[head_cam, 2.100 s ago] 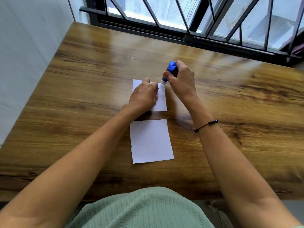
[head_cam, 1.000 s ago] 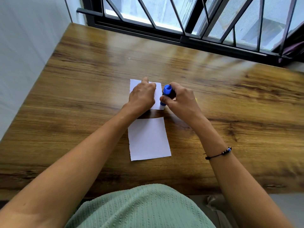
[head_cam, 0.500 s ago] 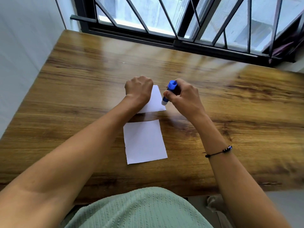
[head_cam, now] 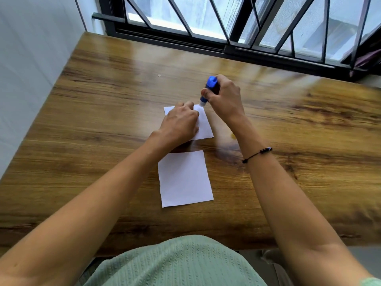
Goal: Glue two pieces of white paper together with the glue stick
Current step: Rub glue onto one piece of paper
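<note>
Near the middle of the brown wood-grain counter (head_cam: 103, 112) lie two small white rectangular sheets of paper, one behind the other with a strip of bare wood between them. The far white sheet (head_cam: 204, 124) is pinned flat under the left hand (head_cam: 179, 122), whose fingers are curled with knuckles up and seem to press rather than pinch it. The right hand (head_cam: 224, 98) grips the blue plastic glue stick (head_cam: 207, 90), fingers wrapped round its barrel, with the pale tip angled down at the far right corner of that sheet. The near white sheet (head_cam: 184, 178) lies free, closer to the counter's front edge.

Both sheets look thin, light and limp. I judge they would slide or buckle under a dragging glue tip unless held flat, and the ragged left edge of the near one suggests it tears easily. They are best lifted by a corner or an edge. The glue stick is rigid and small, well taken round its barrel.

Most of the far sheet is hidden by the left hand, and any glue already on it cannot be made out. Whether the tip truly touches the paper is unclear, and the stick's middle is covered by fingers
</note>
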